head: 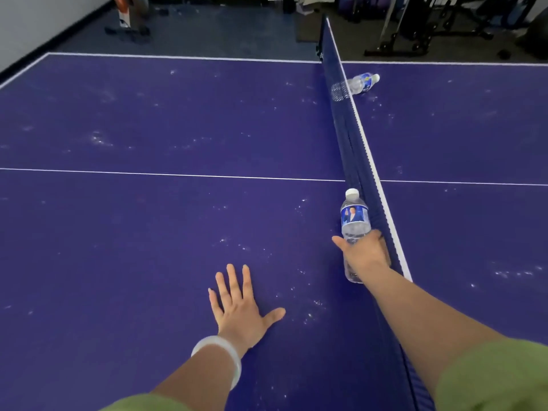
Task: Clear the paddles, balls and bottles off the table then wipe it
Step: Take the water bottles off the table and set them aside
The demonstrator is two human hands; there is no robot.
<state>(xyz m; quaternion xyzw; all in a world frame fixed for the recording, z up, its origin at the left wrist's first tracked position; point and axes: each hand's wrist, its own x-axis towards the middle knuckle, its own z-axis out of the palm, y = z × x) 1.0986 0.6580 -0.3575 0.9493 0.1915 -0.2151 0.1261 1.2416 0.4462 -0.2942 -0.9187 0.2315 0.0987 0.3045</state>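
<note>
Resting flat at lower centre of the frame, the left hand (pixel 241 310) lies palm down on the purple table (pixel 118 218), fingers straight and spread, holding nothing; a pale bangle (pixel 219 354) circles its wrist. It appears to serve as a brace while the person leans in.

Moving rightward, the right hand (pixel 366 255) has its fingers and thumb curled round the lower body of a clear water bottle (pixel 354 221), which stands close against the left face of the dark net (pixel 353 149), white cap pointing to the upper part of the frame. Whether the base is off the table cannot be told, since the hand covers that part.

Farther up and right of the net, near the table's far edge, a second bottle (pixel 363 82) lies on its side, well apart from both hands. Pale dusty smudges speckle the surface on both halves.

To do this step well, the person would likely keep the grasp low and firm, lift the bottle straight away from the net so the mesh does not snag it, and carry it off the table. The lying bottle looks free to roll, so it calls for a grasp round its middle. No paddles or balls are visible, and wiping seems to remain.
</note>
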